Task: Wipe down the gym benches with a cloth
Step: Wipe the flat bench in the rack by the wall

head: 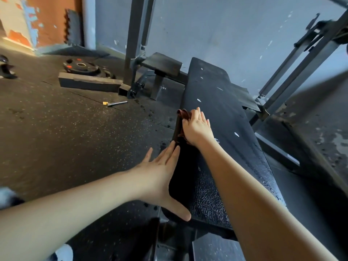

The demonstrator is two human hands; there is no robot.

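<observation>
A person's right hand (196, 127) presses a reddish-brown cloth (183, 114) flat against the left edge of a black padded gym bench (222, 110), fingers nearly straight. The left hand (162, 166) lies open along the same edge closer to the camera (fingers extended down the side, thumb on the pad), holding nothing. Beyond, a weight plate (81, 65) and a metal pin (116, 103) lie on the speckled rubber floor (66, 129).

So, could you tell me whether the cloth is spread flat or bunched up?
Bunched: the cloth shows crumpled folds under the right hand on the bench.
</observation>
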